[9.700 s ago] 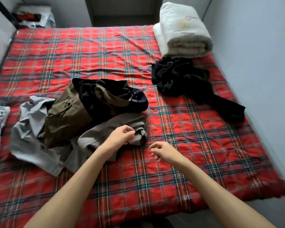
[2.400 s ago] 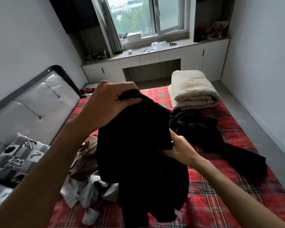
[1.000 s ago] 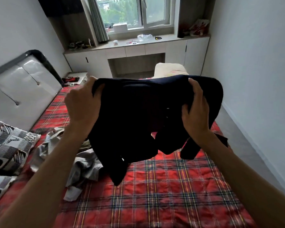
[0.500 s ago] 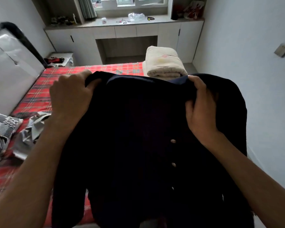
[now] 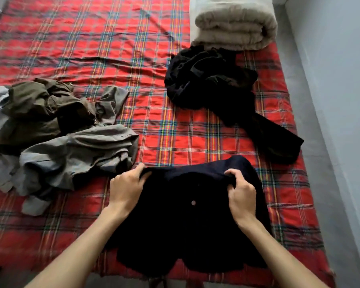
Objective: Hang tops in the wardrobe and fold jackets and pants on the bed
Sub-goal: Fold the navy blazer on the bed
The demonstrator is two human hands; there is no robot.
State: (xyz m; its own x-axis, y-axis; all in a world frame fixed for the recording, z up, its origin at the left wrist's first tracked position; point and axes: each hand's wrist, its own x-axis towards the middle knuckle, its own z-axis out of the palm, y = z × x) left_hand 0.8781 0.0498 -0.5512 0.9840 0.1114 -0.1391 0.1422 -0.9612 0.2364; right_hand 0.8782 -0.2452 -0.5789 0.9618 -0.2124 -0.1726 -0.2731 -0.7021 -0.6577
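Observation:
A dark navy buttoned jacket [image 5: 187,221] lies on the red plaid bed [image 5: 175,129] near its front edge. My left hand [image 5: 126,189] grips its upper left shoulder and my right hand [image 5: 241,192] grips its upper right shoulder, fingers curled into the cloth. One pale button shows between my hands. A heap of olive and grey garments [image 5: 56,129] lies to the left. A crumpled black garment [image 5: 218,90] lies further back on the right, one long part trailing toward the bed's right edge.
A rolled cream quilt [image 5: 235,23] sits at the far right of the bed. A grey wall [image 5: 345,80] runs along the right side, with a narrow strip of floor beside the bed.
The jacket, held up in the air half a second ago, has come down onto the bed near the front edge. Both hands keep their grip on its shoulders. My view has tipped down.

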